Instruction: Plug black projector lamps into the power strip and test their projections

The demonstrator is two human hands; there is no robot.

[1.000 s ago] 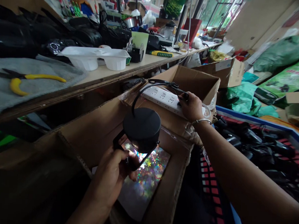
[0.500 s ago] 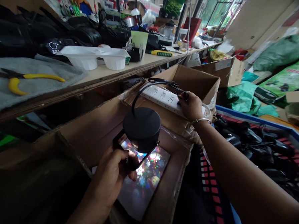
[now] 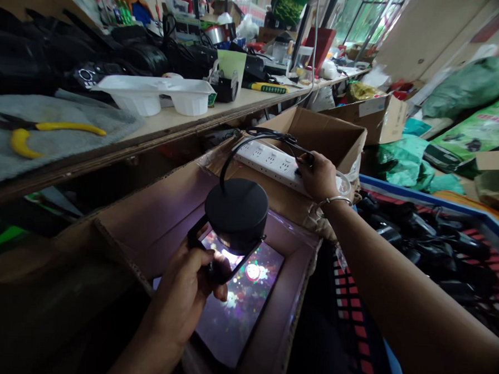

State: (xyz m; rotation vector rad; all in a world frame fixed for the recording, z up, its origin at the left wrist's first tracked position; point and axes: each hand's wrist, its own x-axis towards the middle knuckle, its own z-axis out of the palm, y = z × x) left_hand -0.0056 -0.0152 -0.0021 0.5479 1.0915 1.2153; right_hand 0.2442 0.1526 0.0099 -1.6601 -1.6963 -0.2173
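Note:
A round black projector light (image 3: pixel 236 211) hangs in its bracket over the cardboard box (image 3: pixel 147 232), and my left hand (image 3: pixel 187 292) is closed on that bracket. Coloured patterns from the lamp fall on a pale sheet (image 3: pixel 243 309) at the bottom of the box. My right hand (image 3: pixel 319 176) is closed on a black plug (image 3: pixel 307 161) at the right end of the white power strip (image 3: pixel 265 160). Whether the plug is fully seated is hidden by the fingers. A black cable (image 3: pixel 230 158) runs from the lamp over the strip.
On the left, a workbench (image 3: pixel 110 135) carries yellow-handled pliers (image 3: pixel 25 147), a white plastic tray (image 3: pixel 131 94) and black devices. To the right stands a blue-rimmed crate (image 3: pixel 400 189) holding several black units. An open carton (image 3: pixel 331 130) lies behind the strip.
The pattern of light on the sheet has shifted, and the box walls look more purple. Both hands hold nearly the same positions.

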